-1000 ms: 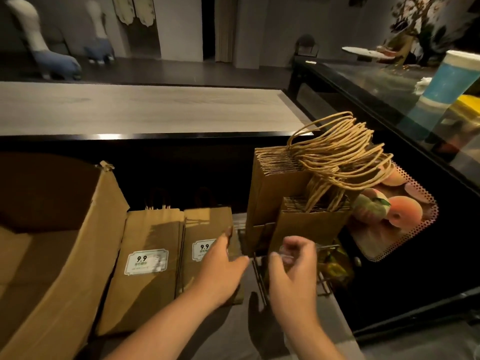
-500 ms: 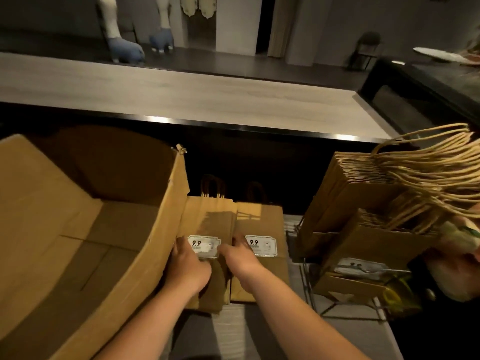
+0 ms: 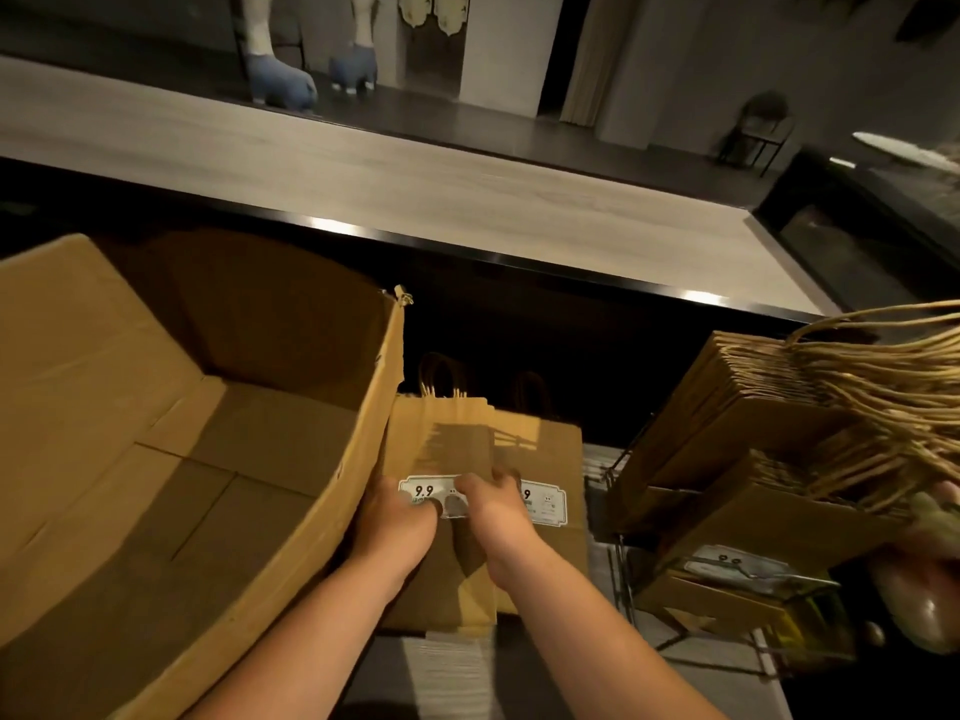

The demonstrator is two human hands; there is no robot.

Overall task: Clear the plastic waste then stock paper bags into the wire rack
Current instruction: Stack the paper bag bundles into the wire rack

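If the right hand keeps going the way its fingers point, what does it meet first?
The right hand already touches the left stack of paper bags; further on, probably those bags' twine handles, though depth is unclear.

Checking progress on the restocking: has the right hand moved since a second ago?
Yes. The right hand has left the wire rack and gone left onto the flat bags beside the box.

The paper bags [image 3: 441, 444] lying flat are matt brown kraft with glossy white price stickers [image 3: 426, 493]. The cardboard box [image 3: 182, 459] at 9 o'clock is plain corrugated, dull and creased. The wire rack [image 3: 621, 558] at 3 o'clock is thin dark metal, and its bags have twisted paper-cord handles [image 3: 883, 376]. The countertop [image 3: 363, 168] looks like pale matt wood grain with a shiny black edge.
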